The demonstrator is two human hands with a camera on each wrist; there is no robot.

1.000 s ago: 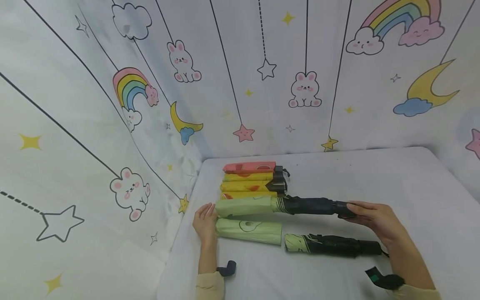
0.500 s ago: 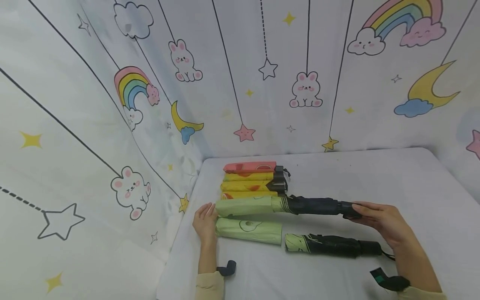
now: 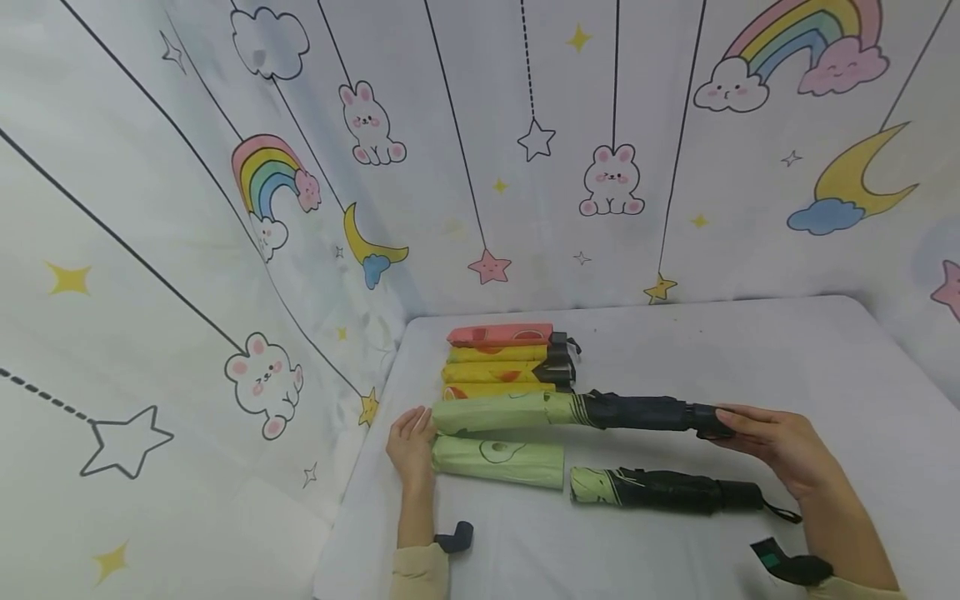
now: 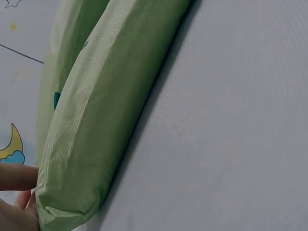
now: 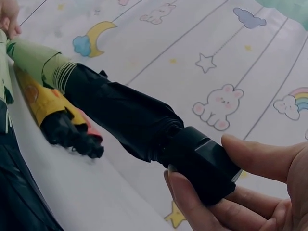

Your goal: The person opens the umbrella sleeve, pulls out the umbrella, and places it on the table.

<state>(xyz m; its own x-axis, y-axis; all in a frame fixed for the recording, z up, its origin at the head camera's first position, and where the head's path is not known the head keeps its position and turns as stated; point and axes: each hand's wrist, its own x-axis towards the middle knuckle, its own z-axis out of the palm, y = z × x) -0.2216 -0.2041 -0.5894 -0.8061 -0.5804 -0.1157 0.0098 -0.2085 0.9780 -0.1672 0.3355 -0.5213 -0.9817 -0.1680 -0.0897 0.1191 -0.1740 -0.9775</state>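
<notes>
A folded umbrella [image 3: 637,412] with a dark canopy and black handle sticks out of a light green sleeve [image 3: 491,414]. Pinching the sleeve's closed end is my left hand [image 3: 410,442]. My right hand [image 3: 780,446] holds the handle [image 5: 202,163] between thumb and fingers. Nearer me lie a second green sleeve [image 3: 480,461], printed with an avocado, and a second folded umbrella [image 3: 667,492], apart from it, its wrist strap loose. In the left wrist view the near green sleeve [image 4: 106,110] covers part of the held one.
Behind the held umbrella lie several sleeved umbrellas side by side, the yellow ones [image 3: 491,372] in front of a red one [image 3: 498,335]. They rest on a white-covered table [image 3: 750,350]. A patterned curtain [image 3: 450,167] rises at the back and left.
My right hand has moved to the right, drawing the umbrella a little farther out of its sleeve. My left hand stays at the sleeve's end.
</notes>
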